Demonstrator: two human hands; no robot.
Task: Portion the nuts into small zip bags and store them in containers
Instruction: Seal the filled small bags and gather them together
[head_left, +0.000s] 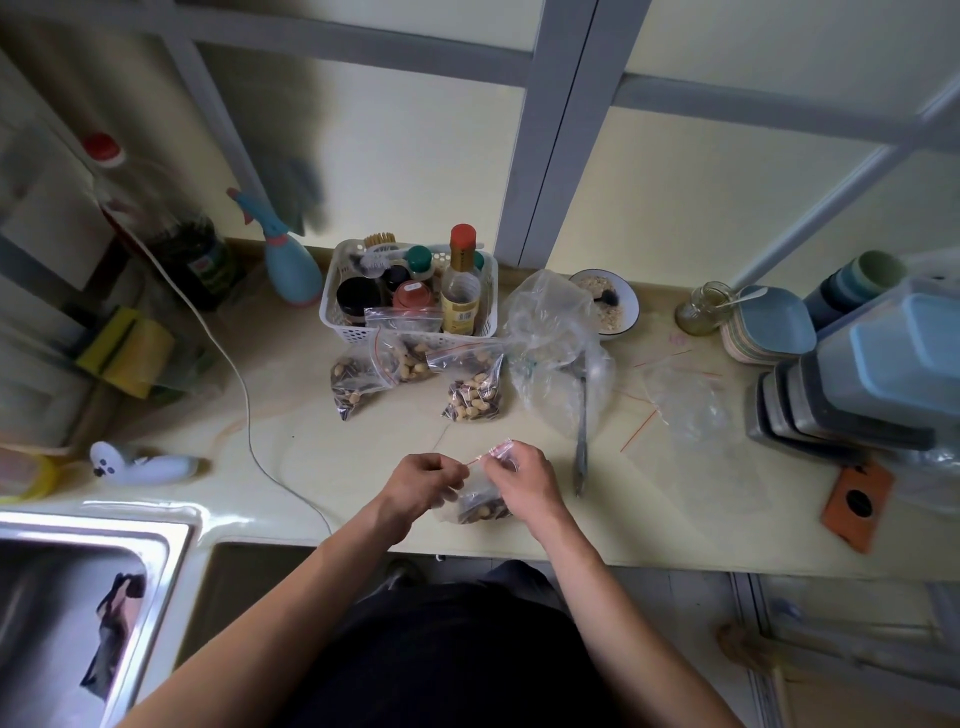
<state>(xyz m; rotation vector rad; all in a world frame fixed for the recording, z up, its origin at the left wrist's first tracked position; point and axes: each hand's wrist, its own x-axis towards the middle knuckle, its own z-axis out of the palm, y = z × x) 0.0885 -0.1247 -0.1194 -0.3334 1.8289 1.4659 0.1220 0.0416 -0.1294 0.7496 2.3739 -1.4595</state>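
Now both hands (470, 475) pinch zip bag (480, 501) | spoon (582, 431), maybe tongs, beside

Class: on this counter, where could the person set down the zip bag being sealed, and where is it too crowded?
Bare counter lies between the white cable and the filled nut bags, just beyond the hands. Another patch sits right of the metal spoon, before the orange holder. Around the white basket and large plastic bag it is crowded.
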